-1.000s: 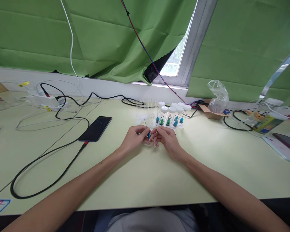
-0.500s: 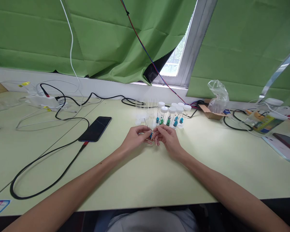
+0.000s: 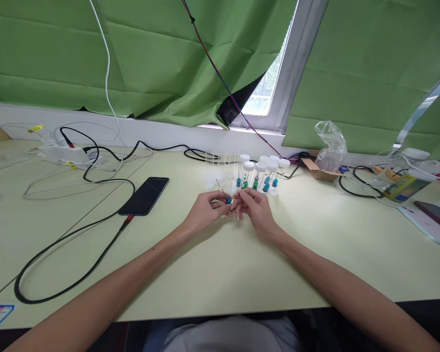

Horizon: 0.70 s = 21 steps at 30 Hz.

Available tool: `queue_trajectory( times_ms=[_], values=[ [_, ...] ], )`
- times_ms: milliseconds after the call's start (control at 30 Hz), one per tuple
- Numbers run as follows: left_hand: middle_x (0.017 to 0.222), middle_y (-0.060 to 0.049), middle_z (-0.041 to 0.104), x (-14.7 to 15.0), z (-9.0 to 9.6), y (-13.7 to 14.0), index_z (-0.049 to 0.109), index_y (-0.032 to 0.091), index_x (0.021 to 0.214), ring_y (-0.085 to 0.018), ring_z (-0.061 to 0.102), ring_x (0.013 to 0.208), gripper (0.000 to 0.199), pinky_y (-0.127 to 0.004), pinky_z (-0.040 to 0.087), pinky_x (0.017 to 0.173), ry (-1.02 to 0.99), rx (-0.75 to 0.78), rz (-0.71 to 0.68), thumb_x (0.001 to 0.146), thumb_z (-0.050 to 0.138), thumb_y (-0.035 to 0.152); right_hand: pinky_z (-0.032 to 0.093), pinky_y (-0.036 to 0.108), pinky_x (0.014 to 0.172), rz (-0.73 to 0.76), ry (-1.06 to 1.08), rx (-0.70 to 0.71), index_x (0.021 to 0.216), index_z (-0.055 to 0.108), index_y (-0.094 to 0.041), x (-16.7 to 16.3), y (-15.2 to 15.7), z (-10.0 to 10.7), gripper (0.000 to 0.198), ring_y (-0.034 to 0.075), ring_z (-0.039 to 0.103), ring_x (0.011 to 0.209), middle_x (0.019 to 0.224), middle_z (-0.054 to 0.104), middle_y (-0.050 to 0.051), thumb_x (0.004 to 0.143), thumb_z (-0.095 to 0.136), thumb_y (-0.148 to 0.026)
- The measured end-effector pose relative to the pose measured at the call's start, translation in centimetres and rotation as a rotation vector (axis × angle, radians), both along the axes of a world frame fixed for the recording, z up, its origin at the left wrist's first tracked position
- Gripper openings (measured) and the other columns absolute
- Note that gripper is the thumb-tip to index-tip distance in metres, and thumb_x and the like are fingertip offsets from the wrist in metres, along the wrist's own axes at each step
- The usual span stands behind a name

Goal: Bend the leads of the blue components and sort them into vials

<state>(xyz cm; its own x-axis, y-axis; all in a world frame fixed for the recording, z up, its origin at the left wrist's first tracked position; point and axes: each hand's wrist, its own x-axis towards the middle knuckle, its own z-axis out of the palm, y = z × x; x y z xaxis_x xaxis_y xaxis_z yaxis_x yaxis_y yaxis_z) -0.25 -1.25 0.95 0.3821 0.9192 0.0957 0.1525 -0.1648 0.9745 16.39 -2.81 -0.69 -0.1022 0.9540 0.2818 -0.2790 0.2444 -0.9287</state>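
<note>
Between the fingers of my left hand (image 3: 209, 209) is a small blue piece (image 3: 228, 201) with thin dark wire-like leads (image 3: 220, 187) sticking up from it. My right hand (image 3: 254, 208) meets it fingertip to fingertip, thumb and index pinched together beside the blue piece; what they pinch is too small to make out. Just beyond the hands stand several clear tubes with white caps (image 3: 260, 167), holding blue and green pieces with similar leads. To their left are clear tubes (image 3: 213, 168) without white caps on top, close behind my left fingers.
A black phone (image 3: 144, 196) lies left of my hands, plugged into a black cable (image 3: 69, 286) looping over the table. Back right stands a small cardboard box (image 3: 320, 171) with a clear plastic bag (image 3: 330, 142). More phones (image 3: 427, 227) lie at far right. A white power strip (image 3: 64, 152) sits back left.
The blue piece has shifted slightly up and left and shows more between my fingers, its leads tilting further left. My left thumb has moved a little lower and to the right.
</note>
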Motion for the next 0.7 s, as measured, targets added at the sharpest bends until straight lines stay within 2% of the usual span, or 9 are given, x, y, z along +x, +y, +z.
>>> queue_trajectory(
  times_ms=[300, 500, 700],
  values=[
    [0.073, -0.003, 0.066, 0.12, -0.39, 0.23, 0.068, 0.017, 0.089, -0.02, 0.069, 0.072, 0.031, -0.032, 0.054, 0.07, 0.023, 0.099, 0.072, 0.073, 0.075, 0.043, 0.041, 0.025, 0.044, -0.047, -0.014, 0.005, 0.082, 0.059, -0.019, 0.06, 0.09, -0.03, 0.029, 0.011, 0.055, 0.046, 0.065, 0.064, -0.001, 0.085, 0.067, -0.047],
    [0.074, -0.001, 0.061, 0.18, -0.84, 0.34, 0.065, 0.018, 0.089, -0.019, 0.068, 0.072, 0.025, -0.034, 0.058, 0.072, 0.021, 0.173, 0.103, 0.075, 0.071, 0.039, 0.041, 0.024, 0.043, -0.07, -0.002, -0.018, 0.08, 0.054, -0.021, 0.02, 0.27, -0.14, 0.031, 0.011, 0.055, 0.045, 0.061, 0.06, -0.003, 0.084, 0.069, -0.046],
    [0.077, -0.002, 0.064, 0.02, -0.9, 0.31, 0.065, 0.018, 0.09, -0.02, 0.069, 0.07, 0.024, -0.033, 0.057, 0.071, 0.075, 0.236, 0.133, 0.078, 0.069, 0.038, 0.041, 0.024, 0.042, -0.089, -0.035, -0.039, 0.076, 0.053, -0.02, 0.12, 0.44, -0.39, 0.035, 0.011, 0.055, 0.045, 0.061, 0.058, -0.003, 0.085, 0.068, -0.05]
  ],
)
